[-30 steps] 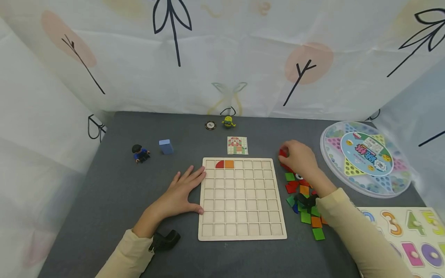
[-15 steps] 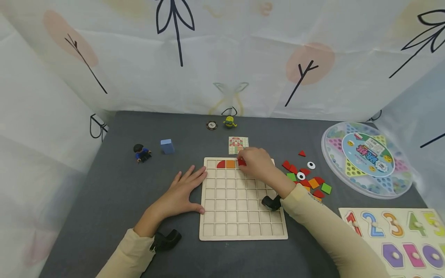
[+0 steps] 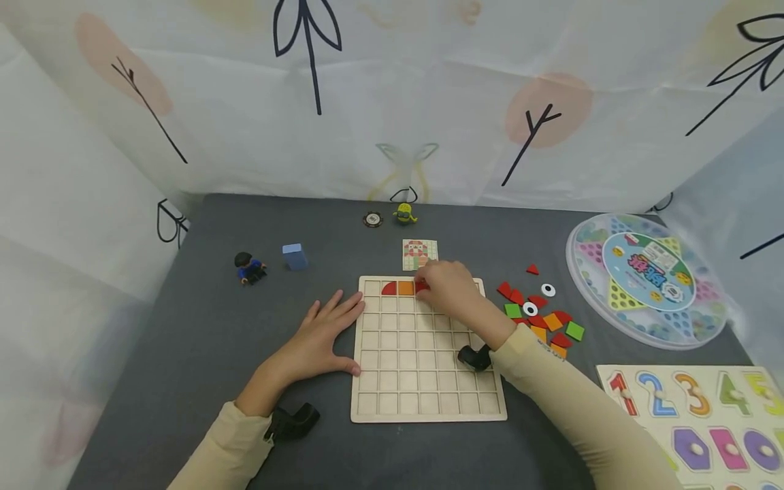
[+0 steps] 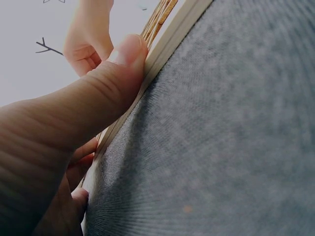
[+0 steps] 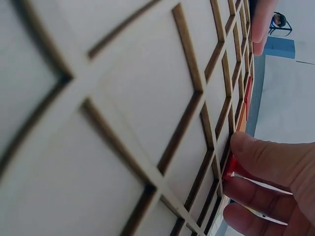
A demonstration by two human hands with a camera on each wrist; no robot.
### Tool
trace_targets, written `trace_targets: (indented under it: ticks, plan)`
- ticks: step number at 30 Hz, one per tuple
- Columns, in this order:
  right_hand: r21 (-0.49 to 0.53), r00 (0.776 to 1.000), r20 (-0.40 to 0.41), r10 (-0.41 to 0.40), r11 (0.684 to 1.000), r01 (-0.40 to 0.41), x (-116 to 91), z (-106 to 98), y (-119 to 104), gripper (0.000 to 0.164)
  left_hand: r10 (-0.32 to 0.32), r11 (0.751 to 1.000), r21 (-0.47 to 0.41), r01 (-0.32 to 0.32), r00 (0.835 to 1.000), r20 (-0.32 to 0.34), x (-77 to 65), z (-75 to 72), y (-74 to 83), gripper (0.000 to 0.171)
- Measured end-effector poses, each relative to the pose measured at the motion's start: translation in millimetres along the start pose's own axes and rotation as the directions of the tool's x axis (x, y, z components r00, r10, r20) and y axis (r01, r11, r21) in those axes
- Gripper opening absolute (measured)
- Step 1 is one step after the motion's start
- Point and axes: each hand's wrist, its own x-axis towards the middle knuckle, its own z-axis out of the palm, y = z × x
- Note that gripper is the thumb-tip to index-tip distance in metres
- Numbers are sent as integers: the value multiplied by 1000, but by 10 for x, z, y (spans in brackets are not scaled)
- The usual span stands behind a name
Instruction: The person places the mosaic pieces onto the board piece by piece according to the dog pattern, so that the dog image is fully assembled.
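Note:
A wooden grid board (image 3: pixel 418 364) lies on the dark table. My left hand (image 3: pixel 318 340) spreads straight fingers along its left edge; the left wrist view has the thumb (image 4: pixel 115 73) pressed to the board's side. In the board's top row sit a red quarter-round piece (image 3: pixel 389 288) and an orange square piece (image 3: pixel 405 288). Just right of these, my right hand (image 3: pixel 453 291) pinches a red piece (image 5: pixel 230 167) between thumb and fingers, at a top-row cell. The fingers hide much of that red piece, including its full outline. Behind the board lies a small pattern card (image 3: pixel 419 254).
Right of the board are scattered red, orange and green pieces (image 3: pixel 552 322) and white rings (image 3: pixel 548 290). Further right are a round game box (image 3: pixel 588 299) and a number puzzle board (image 3: pixel 658 435). A toy figure (image 3: pixel 250 269) and a blue block (image 3: pixel 295 257) stand at left.
My right hand has moved left from the loose pieces to the board's top row, bringing a red piece, then lowered it slightly into place over a cell. The left hand has stayed at the edge.

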Motion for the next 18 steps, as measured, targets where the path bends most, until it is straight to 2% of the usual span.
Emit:
trace_targets:
  ticks: [5,10,14,18]
  plan:
    - [51,999,-50,-9,999,12,-125,-78,82,25,2,1000,-2,-2,1000,3,-1,4,-4,106]
    - [138,986,-163,23,990,-1,-412,-257,423,33,4,1000,-4,-4,1000,2,-4,10,-12,106]
    - [142,979,-153,134,983,-112,-646,-356,747,33,3,1000,-2,-3,1000,4,-8,3,-12,106]
    - [111,964,-54,260,961,-253,-781,-358,963,30,0,1000,-6,0,1000,7,-10,-4,-9,106]
